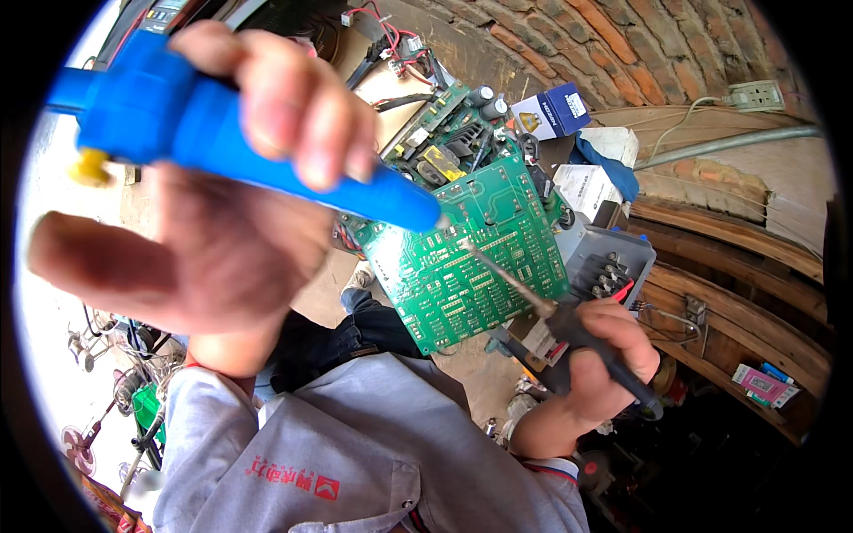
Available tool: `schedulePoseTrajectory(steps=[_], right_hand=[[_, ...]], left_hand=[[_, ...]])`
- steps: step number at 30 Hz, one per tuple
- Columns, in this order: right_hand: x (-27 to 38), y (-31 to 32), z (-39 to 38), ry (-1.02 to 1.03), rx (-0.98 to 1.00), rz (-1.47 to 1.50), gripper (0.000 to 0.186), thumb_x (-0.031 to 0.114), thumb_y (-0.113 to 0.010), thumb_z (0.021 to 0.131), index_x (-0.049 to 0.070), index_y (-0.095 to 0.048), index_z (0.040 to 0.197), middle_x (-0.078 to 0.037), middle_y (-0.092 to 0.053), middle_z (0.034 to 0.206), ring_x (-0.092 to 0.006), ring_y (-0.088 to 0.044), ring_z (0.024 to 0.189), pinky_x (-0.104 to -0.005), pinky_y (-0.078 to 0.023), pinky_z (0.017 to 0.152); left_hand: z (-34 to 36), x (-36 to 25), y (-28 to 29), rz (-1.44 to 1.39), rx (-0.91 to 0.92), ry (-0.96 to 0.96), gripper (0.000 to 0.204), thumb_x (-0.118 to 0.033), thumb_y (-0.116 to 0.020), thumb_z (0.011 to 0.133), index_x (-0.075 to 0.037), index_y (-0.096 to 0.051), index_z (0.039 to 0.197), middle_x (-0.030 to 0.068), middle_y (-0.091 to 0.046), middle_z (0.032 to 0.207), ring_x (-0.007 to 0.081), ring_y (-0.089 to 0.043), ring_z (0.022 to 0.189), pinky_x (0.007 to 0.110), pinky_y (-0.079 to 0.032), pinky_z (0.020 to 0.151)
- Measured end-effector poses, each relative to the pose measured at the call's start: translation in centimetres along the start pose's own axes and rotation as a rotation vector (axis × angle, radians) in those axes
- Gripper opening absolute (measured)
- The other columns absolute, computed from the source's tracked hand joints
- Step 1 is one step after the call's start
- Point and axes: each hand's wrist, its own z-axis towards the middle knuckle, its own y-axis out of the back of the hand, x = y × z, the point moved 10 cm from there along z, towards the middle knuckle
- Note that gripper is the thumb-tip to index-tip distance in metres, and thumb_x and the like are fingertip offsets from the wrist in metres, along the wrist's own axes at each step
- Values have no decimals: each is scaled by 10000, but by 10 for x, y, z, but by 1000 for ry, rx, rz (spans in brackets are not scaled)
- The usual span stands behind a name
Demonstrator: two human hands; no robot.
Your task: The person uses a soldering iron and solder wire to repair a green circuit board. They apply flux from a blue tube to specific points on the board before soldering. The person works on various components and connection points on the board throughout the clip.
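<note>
My left hand (227,244) grips a blue solder sucker (209,124), its fingers curled over the barrel and its thumb held away from the yellow button. The sucker's nozzle points down at a green circuit board (480,293), solder side up. From the right, my right hand (609,355) holds a soldering iron (567,324) by its dark handle. The iron's tip lies at the board's upper middle, close to the nozzle; whether either one touches a joint I cannot tell. Behind the board, a second board (444,147) carries capacitors, heat sinks and a yellow-wrapped transformer.
A blue and white box (551,113) stands behind the boards, beside a white box (586,188) with a blue cloth. To the right, a grey housing (613,253) holds terminals. Loose red and black wires (391,40) lie at the back. A brick wall (613,44) rises beyond.
</note>
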Motion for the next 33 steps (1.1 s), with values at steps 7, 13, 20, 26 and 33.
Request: schedulePoseTrajectory(steps=[7,13,20,26,33], right_hand=[[-12,35,-14,-3,-222,349,418,207,-727,819,-61,-591,1109,-178,-630,910,-244,-610,782,-337,-497,723],[43,29,18,175,-164,261,405,234,-495,992,-8,-443,1313,-165,-630,772,-206,-591,712,-304,-478,657],[105,-93,29,157,137,362,727,636,-288,948,-10,-444,1243,-292,-622,1050,-350,-604,1036,-468,-376,1009],[108,-178,9,126,323,48,444,435,-297,1004,41,-405,1177,-290,-577,1176,-305,-482,1206,-437,-271,1082],[80,-216,28,195,369,-35,302,233,-390,993,14,-415,1200,-298,-543,1232,-335,-521,1193,-433,-317,1065]], left_hand=[[18,-85,17,388,42,-2,541,-467,-545,928,-24,-445,1221,49,-447,934,166,-442,806,349,-362,782],[-14,-64,29,946,23,202,457,-201,-757,800,-32,-545,1168,18,-574,860,100,-550,769,242,-457,678],[-52,-34,4,1610,477,-224,236,-166,-666,625,-96,-440,617,58,-489,572,269,-553,547,384,-442,494],[-61,-50,23,1523,460,-293,233,-198,-694,593,-110,-481,623,28,-510,578,255,-560,551,382,-438,492],[-63,-56,31,1656,546,-217,223,-215,-702,586,-122,-506,637,16,-513,582,242,-570,559,372,-433,493]])
